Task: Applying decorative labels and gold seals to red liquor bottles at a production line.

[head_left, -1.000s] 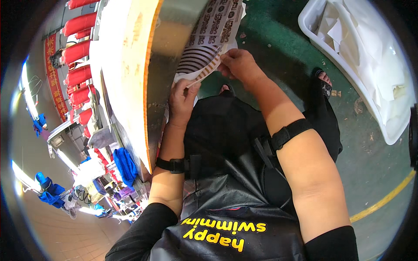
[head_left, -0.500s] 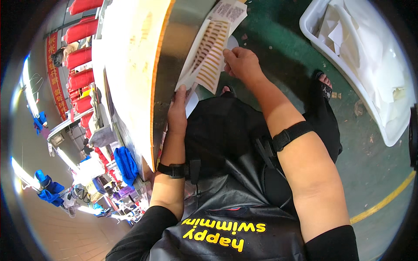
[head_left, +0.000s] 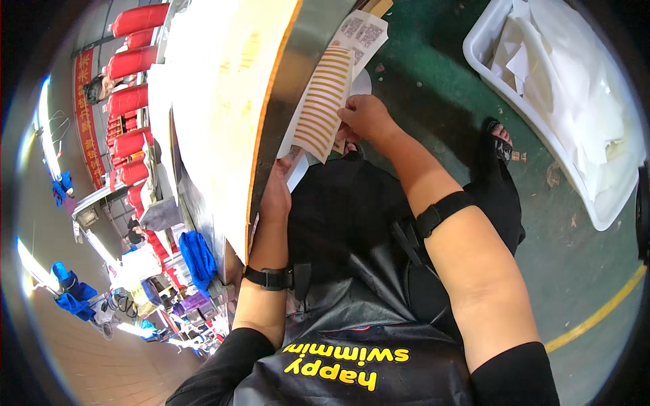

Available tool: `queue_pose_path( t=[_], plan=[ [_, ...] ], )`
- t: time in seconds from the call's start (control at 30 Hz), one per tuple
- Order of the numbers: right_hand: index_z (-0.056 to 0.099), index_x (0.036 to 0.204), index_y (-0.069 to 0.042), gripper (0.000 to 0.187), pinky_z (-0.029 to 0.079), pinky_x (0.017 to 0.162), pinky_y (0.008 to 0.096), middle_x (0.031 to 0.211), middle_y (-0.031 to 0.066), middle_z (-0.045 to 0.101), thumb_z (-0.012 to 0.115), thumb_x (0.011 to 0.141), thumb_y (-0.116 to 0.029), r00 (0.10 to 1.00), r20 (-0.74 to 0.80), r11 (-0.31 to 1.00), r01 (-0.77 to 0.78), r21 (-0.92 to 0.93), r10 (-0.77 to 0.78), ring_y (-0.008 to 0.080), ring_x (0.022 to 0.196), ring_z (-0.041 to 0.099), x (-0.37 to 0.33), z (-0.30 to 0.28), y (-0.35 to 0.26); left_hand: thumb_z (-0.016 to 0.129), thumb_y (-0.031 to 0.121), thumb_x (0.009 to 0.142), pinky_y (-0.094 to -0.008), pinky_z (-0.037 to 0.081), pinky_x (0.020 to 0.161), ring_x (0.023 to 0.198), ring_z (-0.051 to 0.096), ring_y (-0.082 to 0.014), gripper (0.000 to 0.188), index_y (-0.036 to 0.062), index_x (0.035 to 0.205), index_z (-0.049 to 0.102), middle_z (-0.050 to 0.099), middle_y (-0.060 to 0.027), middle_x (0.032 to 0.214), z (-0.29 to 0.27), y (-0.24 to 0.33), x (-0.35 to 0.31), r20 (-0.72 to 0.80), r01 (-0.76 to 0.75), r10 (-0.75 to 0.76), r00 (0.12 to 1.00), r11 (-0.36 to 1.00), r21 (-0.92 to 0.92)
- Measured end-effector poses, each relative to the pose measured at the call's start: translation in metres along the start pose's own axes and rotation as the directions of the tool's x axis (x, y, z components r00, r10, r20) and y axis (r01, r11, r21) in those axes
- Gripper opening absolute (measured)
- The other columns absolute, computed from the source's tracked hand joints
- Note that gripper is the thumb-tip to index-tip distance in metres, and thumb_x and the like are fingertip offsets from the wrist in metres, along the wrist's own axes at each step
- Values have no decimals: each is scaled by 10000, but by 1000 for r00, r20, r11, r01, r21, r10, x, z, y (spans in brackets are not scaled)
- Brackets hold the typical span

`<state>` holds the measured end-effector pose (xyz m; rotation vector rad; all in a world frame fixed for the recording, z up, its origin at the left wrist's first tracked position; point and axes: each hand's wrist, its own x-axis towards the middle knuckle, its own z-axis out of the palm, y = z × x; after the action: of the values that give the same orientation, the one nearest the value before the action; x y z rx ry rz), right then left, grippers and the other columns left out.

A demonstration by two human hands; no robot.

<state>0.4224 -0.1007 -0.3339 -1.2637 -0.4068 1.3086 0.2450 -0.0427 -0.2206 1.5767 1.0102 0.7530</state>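
Note:
A white sheet with rows of tan stripes (head_left: 323,95) lies at a slant over other pale sheets, beside the table's edge. My right hand (head_left: 367,116) is closed in a pinch at the striped sheet's right edge. At the near end of the sheets, my left hand (head_left: 276,186) grips their lower corner, its fingers partly hidden behind the paper and the table edge. Beyond the stripes, a white sheet with grey printed squares (head_left: 364,35) sticks out at the far end.
The table (head_left: 223,81) with a bright top and orange-brown edge stands close on my left. A white tub (head_left: 542,111) with white sheets is on the green floor at right. Red cylinders (head_left: 132,62) line the far left; a blue cloth (head_left: 198,260) hangs beside the table.
The striped sheet now lies flatter and covers the darker-striped area that showed beside it. My right hand has shifted slightly left and nearer; the table edge appears farther right.

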Motion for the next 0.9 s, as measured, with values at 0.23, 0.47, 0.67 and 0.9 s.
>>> queue_pose_path(
  t=[0.23, 0.47, 0.67, 0.9],
  plan=[
    [610, 1043, -1, 435, 563, 648, 402, 861, 132, 676, 488, 936, -404, 914, -272, 910, 189, -370, -300, 250, 758, 675, -2, -17, 7, 599, 106, 914, -385, 485, 794, 903, 608, -303, 143, 35, 1032, 639, 640, -148, 968, 13, 12, -35, 513, -636, 379, 770, 397, 662],
    [532, 1255, -33, 482, 553, 766, 428, 1157, 138, 610, 437, 978, -417, 995, -6, 746, -72, 662, 101, 286, 1001, 628, -84, -40, -51, 609, 75, 869, -418, 477, 809, 932, 573, -371, 187, 23, 1046, 639, 578, -190, 1053, 29, 14, -53, 615, -697, 332, 715, 406, 591],
    [517, 1244, 34, 351, 570, 730, 372, 1096, 150, 631, 476, 943, -143, 971, -236, 953, 44, 299, 29, 251, 929, 652, -118, -59, -58, 653, 55, 799, -418, 421, 972, 1170, 493, -379, 375, 37, 1170, 608, 508, -203, 1263, 39, 41, -78, 703, -665, 251, 665, 626, 406],
    [523, 1242, 15, 334, 556, 752, 334, 1123, 102, 623, 484, 914, -33, 948, -317, 896, 124, 427, 20, 181, 952, 638, -219, -101, -52, 574, 356, 944, -365, 460, 865, 992, 544, -228, 439, 123, 1295, 448, 560, -87, 1185, 55, 30, -101, 212, 691, -658, 722, 676, -256]
  ],
)
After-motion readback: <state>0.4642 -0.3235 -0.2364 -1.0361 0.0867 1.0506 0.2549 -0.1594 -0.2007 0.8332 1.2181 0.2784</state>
